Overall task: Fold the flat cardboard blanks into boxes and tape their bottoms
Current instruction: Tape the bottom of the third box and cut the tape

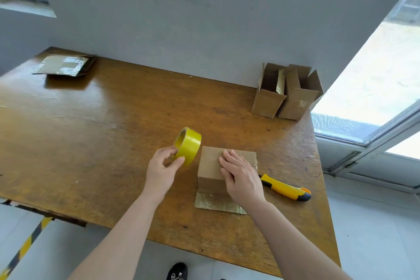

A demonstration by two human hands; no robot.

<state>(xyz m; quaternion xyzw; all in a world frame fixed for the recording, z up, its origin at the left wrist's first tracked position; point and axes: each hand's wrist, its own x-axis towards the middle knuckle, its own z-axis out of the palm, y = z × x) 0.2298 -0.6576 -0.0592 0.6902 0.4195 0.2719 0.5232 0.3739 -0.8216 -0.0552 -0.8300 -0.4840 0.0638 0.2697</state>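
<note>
Head view. A small box (210, 162) stands upside down on the near right of the table (102, 132), its closed bottom flaps facing up. One flap, shiny with old tape, lies flat on the table at the near side.

The right hand (241, 177) lies flat on the box bottom, fingers straight and together, pressing over the centre seam. The left hand (162, 167) grips the yellow tape roll (188, 146) by its rim between thumb and fingers, just left of the box and raised off the table. A yellow knife (285, 187) lies just right of the box. Two folded boxes (286, 93) stand at the far right edge. Flat blanks (64, 65) lie at the far left.

Judgement: the bottom is about to be taped. Whether a free end of tape is already stuck down cannot be told.

Recommended: keep the flaps pressed flush, anchor the tape on the side wall, run it straight along the seam, then cut with the knife.
</note>
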